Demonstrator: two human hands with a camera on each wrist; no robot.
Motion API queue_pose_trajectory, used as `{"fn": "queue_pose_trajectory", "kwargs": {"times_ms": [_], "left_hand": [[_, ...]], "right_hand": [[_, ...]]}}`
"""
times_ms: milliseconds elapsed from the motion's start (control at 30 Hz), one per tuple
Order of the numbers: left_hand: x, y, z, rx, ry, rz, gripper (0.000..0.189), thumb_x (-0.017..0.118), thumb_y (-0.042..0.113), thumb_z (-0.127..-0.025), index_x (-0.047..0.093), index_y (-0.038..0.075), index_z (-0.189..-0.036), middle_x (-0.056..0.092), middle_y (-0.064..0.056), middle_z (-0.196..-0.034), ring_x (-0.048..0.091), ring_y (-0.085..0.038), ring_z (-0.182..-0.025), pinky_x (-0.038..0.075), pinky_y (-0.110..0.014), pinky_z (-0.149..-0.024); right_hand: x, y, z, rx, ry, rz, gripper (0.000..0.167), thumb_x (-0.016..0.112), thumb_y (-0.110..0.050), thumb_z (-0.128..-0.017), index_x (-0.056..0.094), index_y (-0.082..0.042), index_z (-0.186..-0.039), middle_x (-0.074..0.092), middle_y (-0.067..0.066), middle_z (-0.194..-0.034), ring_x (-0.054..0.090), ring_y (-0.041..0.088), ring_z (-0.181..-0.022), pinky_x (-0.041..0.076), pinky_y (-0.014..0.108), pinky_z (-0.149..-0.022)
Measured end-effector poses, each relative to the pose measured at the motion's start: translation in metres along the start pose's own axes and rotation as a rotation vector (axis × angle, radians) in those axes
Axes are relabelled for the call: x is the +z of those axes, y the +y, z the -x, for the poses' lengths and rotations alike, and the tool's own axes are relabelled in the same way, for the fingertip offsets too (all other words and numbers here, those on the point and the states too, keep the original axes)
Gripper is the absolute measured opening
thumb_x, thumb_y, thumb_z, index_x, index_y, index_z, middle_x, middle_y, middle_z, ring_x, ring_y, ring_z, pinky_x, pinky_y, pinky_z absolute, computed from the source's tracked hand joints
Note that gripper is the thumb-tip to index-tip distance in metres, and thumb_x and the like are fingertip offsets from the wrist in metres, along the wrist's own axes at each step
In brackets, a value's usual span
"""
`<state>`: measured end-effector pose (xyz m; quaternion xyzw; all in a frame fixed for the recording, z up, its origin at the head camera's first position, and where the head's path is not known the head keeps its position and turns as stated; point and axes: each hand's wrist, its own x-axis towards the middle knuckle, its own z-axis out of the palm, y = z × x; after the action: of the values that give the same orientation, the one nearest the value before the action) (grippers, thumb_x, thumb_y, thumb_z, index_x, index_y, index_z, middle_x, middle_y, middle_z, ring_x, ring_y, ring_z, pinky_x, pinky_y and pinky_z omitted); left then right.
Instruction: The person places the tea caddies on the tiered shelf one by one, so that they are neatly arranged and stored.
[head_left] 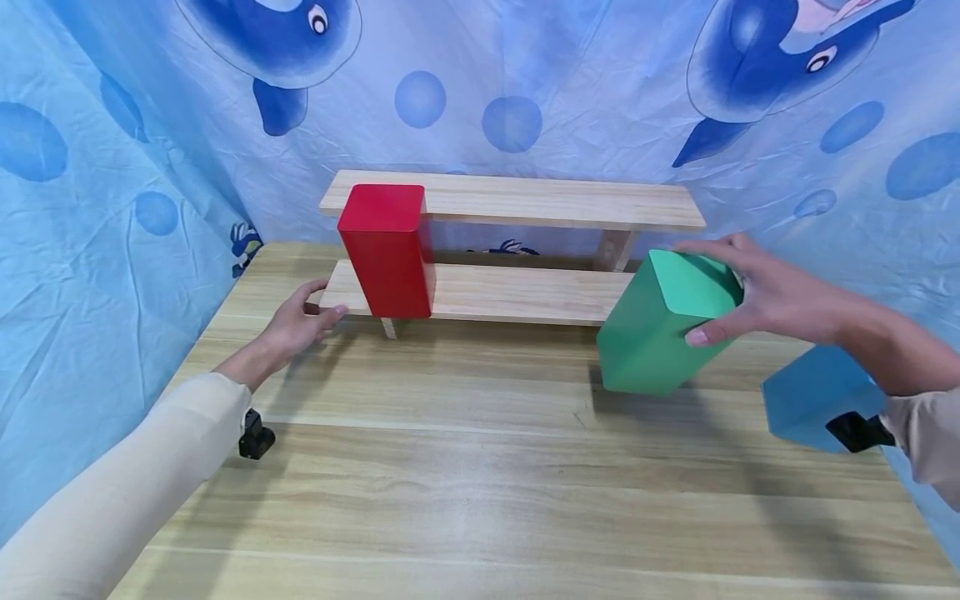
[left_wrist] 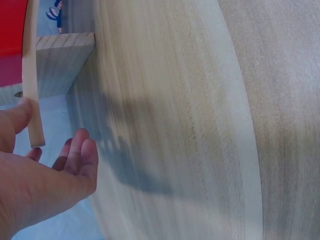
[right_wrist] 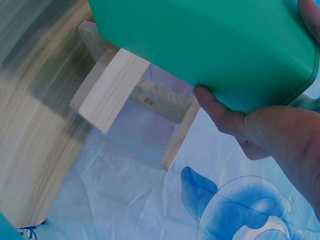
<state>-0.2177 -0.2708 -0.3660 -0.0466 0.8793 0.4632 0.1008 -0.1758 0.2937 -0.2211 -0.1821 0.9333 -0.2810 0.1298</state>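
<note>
Green box (head_left: 648, 337), gripped by right hand (head_left: 776, 292), has room in front; left hand (head_left: 294, 327) seemingly pinches lower shelf's (head_left: 339, 287) edge.

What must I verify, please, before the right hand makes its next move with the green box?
1. Right hand has a grip on the green box: ok.
2. Red box stands on the lower shelf: ok.
3. Bare wood shows right of the red box: ok.
4. Green box is over the lower shelf: not ok; its base shows in front.
5. Left hand steadies the shelf's left end: cannot tell how firmly.
6. Blue box is clear of the right forearm: cannot tell.
</note>
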Motion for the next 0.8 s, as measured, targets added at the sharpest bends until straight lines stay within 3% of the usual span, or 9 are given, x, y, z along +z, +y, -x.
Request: {"fn": "queue_pose_trajectory", "kwargs": {"times_ms": [333,800], "left_hand": [[0.000,0.001,0.000,-0.002,-0.005,0.005,0.083,0.056,0.042,-0.096,0.007,0.012,-0.156,0.043,-0.030,-0.130,0.053,-0.042,-0.115,0.043,-0.053,-0.098],[-0.001,-0.001,0.000,0.011,-0.007,0.015,0.084,0.056,0.044,-0.095,0.007,0.013,-0.156,0.042,-0.029,-0.129,0.052,-0.041,-0.114,0.044,-0.053,-0.098]], "right_hand": [[-0.001,-0.021,-0.018,-0.015,-0.007,0.019,0.100,0.084,-0.024,-0.075,0.023,-0.026,-0.153,0.022,0.019,-0.134,0.032,0.040,-0.114,0.042,0.052,-0.078],[-0.003,-0.049,-0.055,-0.010,-0.010,0.003,0.099,0.085,-0.034,-0.073,0.025,-0.035,-0.152,0.024,0.015,-0.134,0.032,0.036,-0.117,0.043,0.050,-0.085]]}}
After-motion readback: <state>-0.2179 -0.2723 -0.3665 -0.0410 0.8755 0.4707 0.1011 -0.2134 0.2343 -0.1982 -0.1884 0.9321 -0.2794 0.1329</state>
